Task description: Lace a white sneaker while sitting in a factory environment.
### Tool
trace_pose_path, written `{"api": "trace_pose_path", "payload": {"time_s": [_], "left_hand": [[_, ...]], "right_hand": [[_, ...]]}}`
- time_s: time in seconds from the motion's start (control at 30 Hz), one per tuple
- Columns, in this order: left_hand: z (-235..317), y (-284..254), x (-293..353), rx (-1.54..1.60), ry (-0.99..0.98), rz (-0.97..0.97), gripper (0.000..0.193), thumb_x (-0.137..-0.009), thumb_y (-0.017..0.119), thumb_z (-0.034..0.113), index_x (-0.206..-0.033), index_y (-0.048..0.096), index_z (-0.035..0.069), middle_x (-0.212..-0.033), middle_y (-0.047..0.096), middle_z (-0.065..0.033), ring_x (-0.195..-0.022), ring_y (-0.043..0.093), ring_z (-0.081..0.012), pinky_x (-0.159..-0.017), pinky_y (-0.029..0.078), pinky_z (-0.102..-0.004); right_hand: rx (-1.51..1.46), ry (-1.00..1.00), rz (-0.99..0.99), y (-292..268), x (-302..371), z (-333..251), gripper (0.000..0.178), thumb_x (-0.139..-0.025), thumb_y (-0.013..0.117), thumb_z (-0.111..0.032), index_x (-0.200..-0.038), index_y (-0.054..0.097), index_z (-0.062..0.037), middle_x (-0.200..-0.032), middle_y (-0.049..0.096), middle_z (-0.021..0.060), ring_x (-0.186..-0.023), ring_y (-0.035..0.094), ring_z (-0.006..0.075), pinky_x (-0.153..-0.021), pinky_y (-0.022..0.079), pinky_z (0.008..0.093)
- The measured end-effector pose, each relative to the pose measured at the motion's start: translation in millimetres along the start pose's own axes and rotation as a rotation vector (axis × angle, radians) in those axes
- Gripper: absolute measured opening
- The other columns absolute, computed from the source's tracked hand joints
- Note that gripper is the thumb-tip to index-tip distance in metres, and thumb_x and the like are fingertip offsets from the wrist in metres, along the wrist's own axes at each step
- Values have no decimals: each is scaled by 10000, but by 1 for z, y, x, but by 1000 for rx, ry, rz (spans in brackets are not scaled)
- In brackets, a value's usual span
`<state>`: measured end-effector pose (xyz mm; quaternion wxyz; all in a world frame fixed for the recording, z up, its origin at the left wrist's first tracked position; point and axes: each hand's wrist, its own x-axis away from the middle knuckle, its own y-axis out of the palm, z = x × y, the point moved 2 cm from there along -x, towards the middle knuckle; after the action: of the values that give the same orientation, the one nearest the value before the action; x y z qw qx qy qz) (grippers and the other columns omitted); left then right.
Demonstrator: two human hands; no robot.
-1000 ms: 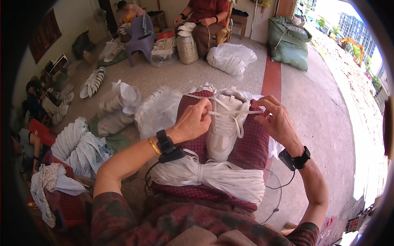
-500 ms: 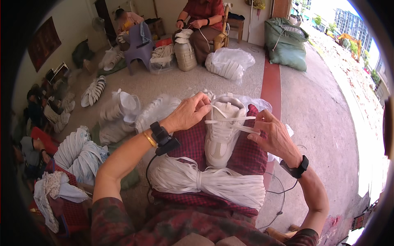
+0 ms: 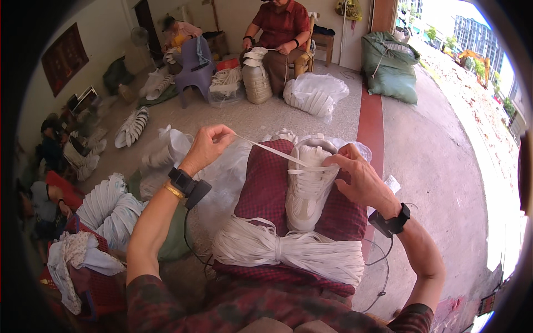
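A white sneaker (image 3: 305, 194) rests on my lap with its toe toward me, its lower eyelets laced in white. My left hand (image 3: 208, 149) is raised to the left of the shoe, thumb and fingers pinching a white shoelace (image 3: 266, 149). That lace runs taut, slanting down to the upper eyelets. At the right side of the shoe's opening, my right hand (image 3: 361, 175) has thumb and forefinger closed together beside the upper eyelets; what lies between them is hidden. Nearer to me, a thick tied bundle of white laces (image 3: 288, 250) lies across the checked red cloth (image 3: 261, 194) over my legs.
Plastic-wrapped shoe parts (image 3: 216, 172) lie left of my lap. A red basket with cloths (image 3: 78, 266) and stacked white uppers (image 3: 108, 208) are further left. Beyond sit a person in a red shirt (image 3: 277, 28), a purple chair (image 3: 195, 69) and green sacks (image 3: 391, 69).
My left hand has moved left and up, away from the shoe, drawing the lace out straight. My right hand has come in closer to the upper eyelets; the loose strands on the right no longer show.
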<state>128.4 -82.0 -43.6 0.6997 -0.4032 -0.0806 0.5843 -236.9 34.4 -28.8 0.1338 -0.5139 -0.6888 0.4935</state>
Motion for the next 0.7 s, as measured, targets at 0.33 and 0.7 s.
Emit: {"api": "trace_pose_path", "payload": {"time_s": [0.33,0.7], "left_hand": [[73,72,17,111,173,-174,370,-818,661,2,-1178,597,60,-1177,611,-65,-991,639,-131,-619,529,-227],[95,90,16,237,166,-254,450,-726,551,-57,-1157,544,73,-1241,472,-100,-1073,594,-227,-773,534,-297]], "right_hand": [[-42,9,107,3,-7,-9,265,-819,562,25,-1038,689,-55,-1003,568,133,-909,565,276,-794,474,378],[101,-107,130,-2,-14,-17,101,-882,629,-56,-915,673,29,-983,578,170,-992,544,325,-842,472,428]]}}
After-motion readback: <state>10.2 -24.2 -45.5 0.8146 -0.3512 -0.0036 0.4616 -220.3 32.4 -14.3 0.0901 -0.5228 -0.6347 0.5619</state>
